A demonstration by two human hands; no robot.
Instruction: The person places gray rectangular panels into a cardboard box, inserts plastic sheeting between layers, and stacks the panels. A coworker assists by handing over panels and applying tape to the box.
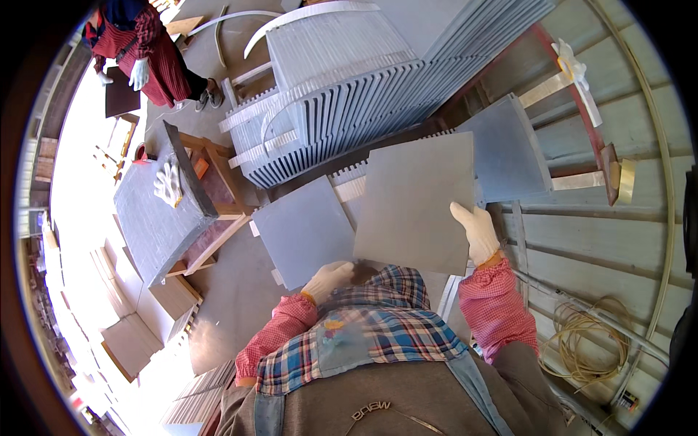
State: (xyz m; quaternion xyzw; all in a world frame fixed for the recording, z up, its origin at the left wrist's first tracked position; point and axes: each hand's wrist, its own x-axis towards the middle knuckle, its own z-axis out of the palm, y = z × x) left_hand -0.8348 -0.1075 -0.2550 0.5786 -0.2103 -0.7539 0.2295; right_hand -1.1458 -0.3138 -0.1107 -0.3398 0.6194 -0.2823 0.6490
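A square, flat grey panel (418, 207) is held up in front of me, tilted. My right hand (477, 231), in a white knit glove, is closed on its right edge with the thumb across the near face. By the panel's lower left corner is my gloved left hand (329, 281); its fingertips are blurred, and whether they touch the panel is unclear. A bluish-grey panel (304, 229) lies beyond my left hand, partly behind the held one. To the right, another bluish-grey panel (504, 149) rests against the frame rails.
Ahead stands a rack of many upright grey panels (363, 102). On the left, a dark-topped table (156, 211) carries a white glove (168, 184). A co-worker (145, 54) stands far left. A coiled hose (592, 338) and a metal pipe (582, 309) are at right.
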